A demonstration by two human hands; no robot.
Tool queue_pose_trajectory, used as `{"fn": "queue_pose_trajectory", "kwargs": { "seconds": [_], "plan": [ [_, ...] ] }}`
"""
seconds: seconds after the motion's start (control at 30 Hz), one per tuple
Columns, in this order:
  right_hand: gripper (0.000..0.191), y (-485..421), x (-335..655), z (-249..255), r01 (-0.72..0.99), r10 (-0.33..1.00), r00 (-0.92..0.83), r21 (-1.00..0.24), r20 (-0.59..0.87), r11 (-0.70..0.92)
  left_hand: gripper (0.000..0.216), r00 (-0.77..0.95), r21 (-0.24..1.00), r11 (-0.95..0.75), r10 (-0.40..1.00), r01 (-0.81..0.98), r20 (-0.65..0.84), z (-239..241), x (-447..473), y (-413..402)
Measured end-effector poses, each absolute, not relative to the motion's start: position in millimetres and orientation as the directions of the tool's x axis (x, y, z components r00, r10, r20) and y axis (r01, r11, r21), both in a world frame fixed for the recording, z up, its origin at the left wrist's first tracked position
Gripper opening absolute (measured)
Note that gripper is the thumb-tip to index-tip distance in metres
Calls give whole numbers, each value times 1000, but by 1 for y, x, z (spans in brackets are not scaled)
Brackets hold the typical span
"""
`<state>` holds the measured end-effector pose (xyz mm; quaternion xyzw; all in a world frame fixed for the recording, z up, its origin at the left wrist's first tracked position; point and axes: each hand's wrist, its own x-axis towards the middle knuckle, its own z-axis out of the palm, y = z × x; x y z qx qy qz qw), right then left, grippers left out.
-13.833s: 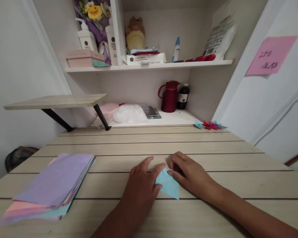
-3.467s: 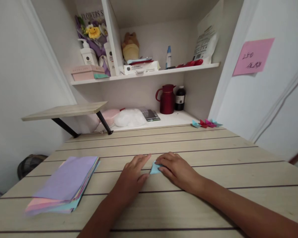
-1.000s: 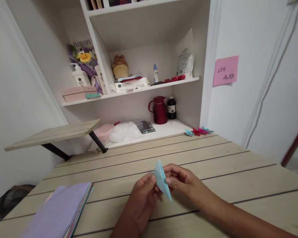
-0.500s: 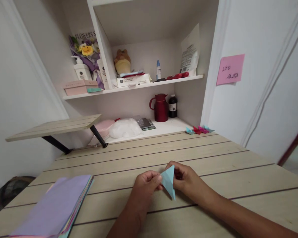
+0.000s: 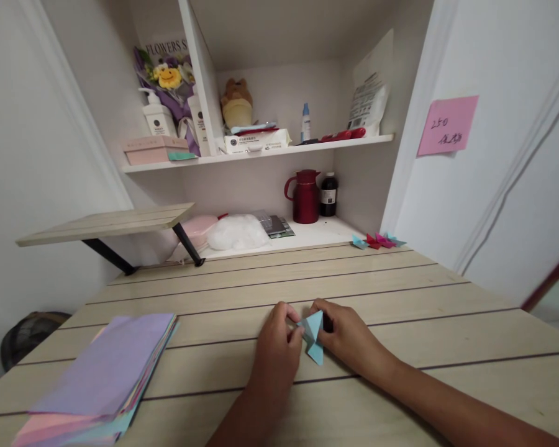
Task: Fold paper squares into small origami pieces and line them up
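Note:
A small light-blue folded origami paper point(image 5: 313, 329) is held between my two hands, just above the slatted wooden table. My left hand point(image 5: 279, 344) pinches its left corner with thumb and fingertips. On the other side, my right hand point(image 5: 342, 329) grips the paper's right edge, the fingers partly hidden behind it. One pointed flap hangs down toward me. At the table's far right edge stand several folded paper pieces point(image 5: 377, 241) in blue, red and magenta.
A stack of coloured paper point(image 5: 107, 366) with a purple sheet on top lies at the left. A raised wooden shelf point(image 5: 107, 222) stands behind it. Along the back are a red jug point(image 5: 306, 197), a dark bottle point(image 5: 328, 195) and a white plastic bag point(image 5: 237, 233).
The blue paper has gone from a flat triangle to a shape with a separate lower flap. My left hand has turned more upright. The camera view has shifted slightly.

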<state>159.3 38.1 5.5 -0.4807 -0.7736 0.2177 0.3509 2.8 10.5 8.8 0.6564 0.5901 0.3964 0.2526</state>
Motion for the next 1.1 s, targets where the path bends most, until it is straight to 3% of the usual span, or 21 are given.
{"fn": "queue_pose_trajectory", "kwargs": {
  "seconds": [0.23,0.37,0.5,0.6,0.7,0.87,1.0,1.1],
  "plan": [
    [5,43,162,6,622,908,-288,-661,305,419,29,-70,677,-281,894,680,442,2,0,10],
    [5,42,162,7,658,916,-273,-638,295,401,21,-92,614,-280,859,738,503,7,-1,9],
    [6,42,161,8,677,919,-272,-622,286,394,27,-153,525,-362,694,770,703,20,4,1],
    [1,42,161,8,685,921,-263,-616,288,388,25,-96,395,-406,587,824,804,26,11,-7],
    [5,43,161,7,689,922,-262,-614,284,385,15,-29,356,-362,665,861,746,25,16,-11],
    [5,44,161,5,665,915,-280,-629,290,403,21,15,407,-263,854,875,520,13,12,-3],
    [7,43,161,6,631,893,-320,-633,315,449,22,46,509,-255,921,822,388,8,6,6],
    [11,43,161,7,618,881,-345,-629,324,472,25,125,517,-301,930,801,347,7,4,8]
  ]
}}
